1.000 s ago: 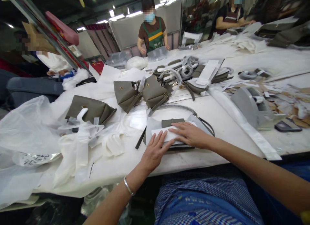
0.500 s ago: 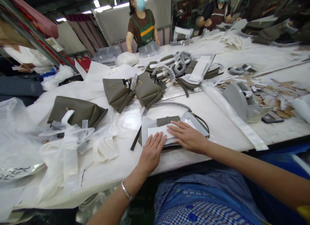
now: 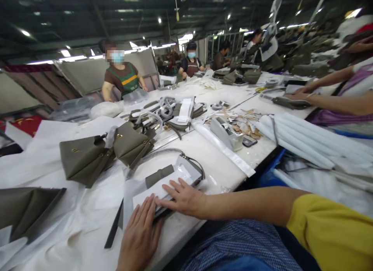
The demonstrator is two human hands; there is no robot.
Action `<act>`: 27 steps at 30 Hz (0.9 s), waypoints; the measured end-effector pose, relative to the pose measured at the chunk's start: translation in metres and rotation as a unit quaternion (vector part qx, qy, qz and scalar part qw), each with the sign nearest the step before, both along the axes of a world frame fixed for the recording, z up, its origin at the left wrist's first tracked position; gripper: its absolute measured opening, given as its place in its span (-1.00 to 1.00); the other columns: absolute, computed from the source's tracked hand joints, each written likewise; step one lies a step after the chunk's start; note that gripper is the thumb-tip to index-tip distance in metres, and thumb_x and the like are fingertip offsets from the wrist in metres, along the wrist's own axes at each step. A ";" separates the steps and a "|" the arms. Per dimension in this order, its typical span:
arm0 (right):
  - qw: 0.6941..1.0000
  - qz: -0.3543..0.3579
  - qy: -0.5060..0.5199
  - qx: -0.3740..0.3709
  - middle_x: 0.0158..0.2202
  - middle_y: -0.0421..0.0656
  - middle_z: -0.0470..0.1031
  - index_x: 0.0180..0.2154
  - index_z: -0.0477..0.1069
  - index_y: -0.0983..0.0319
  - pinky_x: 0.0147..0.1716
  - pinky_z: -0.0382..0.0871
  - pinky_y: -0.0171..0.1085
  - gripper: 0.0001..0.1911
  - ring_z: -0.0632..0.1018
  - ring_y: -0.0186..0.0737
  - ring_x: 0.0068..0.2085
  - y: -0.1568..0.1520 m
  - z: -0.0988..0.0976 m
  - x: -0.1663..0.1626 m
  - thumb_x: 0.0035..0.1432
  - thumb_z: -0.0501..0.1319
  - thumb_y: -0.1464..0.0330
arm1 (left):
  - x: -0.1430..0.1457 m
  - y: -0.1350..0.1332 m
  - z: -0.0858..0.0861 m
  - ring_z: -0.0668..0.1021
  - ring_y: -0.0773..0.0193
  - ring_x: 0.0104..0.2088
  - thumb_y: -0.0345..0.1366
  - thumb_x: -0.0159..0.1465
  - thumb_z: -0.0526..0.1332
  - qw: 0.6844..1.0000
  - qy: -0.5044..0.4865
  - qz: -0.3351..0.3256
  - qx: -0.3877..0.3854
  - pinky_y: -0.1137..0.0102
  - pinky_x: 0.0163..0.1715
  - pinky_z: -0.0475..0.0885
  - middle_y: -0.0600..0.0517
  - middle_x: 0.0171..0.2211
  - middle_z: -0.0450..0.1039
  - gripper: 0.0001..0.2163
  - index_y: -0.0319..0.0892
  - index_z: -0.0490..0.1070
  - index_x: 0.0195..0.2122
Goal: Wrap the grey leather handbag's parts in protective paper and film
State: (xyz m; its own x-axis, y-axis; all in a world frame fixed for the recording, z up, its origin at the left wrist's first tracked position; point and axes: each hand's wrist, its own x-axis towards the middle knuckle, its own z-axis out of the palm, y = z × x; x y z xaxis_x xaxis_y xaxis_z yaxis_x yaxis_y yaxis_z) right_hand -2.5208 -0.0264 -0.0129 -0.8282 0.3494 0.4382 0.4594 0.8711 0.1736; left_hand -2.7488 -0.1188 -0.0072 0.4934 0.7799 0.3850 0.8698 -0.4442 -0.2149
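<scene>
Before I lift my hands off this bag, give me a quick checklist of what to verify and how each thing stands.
1. Left hand on the strip: ok. The left hand rests its fingers on the white strip.
2. Right hand on the strip: ok. The right hand has its fingers spread over it.
3. Strip lying on the bag: ok. It lies along the olive handbag.
4. A hand free: not ok. Both are on the strip.
5. Strap out from under the left hand: ok. The loose dark strap end lies to its left.
6. Bag's underside: cannot tell. It is hidden.
</scene>
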 end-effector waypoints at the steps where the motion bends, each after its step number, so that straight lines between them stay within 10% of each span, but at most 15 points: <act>1: 1.000 0.000 -0.004 0.007 0.24 0.11 0.29 0.34 0.05 0.05 -0.02 0.39 0.15 -0.51 0.46 0.11 0.10 0.001 0.001 -0.002 0.42 -0.07 0.34 | 0.001 0.001 0.000 0.30 0.05 0.29 -0.19 0.37 0.11 1.000 -0.001 0.003 0.005 0.16 0.29 0.15 -0.18 0.33 0.16 -0.37 -0.31 -0.05 0.39; 12: 0.990 0.069 -0.118 0.026 0.11 0.06 0.41 0.34 0.01 -0.01 -0.32 0.42 -0.15 -0.48 0.55 -0.09 -0.17 0.028 0.051 0.015 0.41 -0.07 0.39 | 0.019 0.007 0.000 0.44 -0.01 0.15 -0.09 0.41 0.09 0.997 -0.009 0.050 0.062 0.15 0.14 0.32 -0.19 0.25 0.29 -0.38 -0.22 -0.05 0.40; 18: 0.995 0.103 -0.007 0.001 0.08 -0.01 0.47 0.28 0.16 0.17 -0.07 0.40 -0.17 -0.55 0.51 -0.19 0.00 0.025 0.037 0.055 0.41 -0.03 0.44 | 0.031 0.007 -0.012 0.42 0.05 0.19 -0.30 0.43 0.02 0.997 -0.020 0.039 0.065 0.17 0.17 0.32 -0.11 0.29 0.25 -0.42 -0.10 -0.18 0.43; 27: 0.927 -0.237 0.211 -0.201 0.04 0.00 0.53 0.02 0.51 0.21 0.14 0.37 -0.08 -0.69 0.51 -0.06 0.09 0.047 -0.001 0.235 0.29 0.19 0.32 | 0.037 0.005 -0.013 0.38 0.10 0.23 -0.38 0.40 0.02 0.995 -0.065 0.051 0.049 0.17 0.24 0.26 -0.04 0.31 0.21 -0.40 -0.03 -0.15 0.43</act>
State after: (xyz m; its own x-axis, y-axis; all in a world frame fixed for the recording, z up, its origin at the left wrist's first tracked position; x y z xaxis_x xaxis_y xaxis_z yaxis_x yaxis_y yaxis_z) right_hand -2.2856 0.0206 -0.0140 -0.3247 0.8351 0.4441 0.7596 0.5100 -0.4037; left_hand -2.7121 -0.1141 -0.0197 0.3555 0.7790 0.5165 0.9323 -0.3351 -0.1363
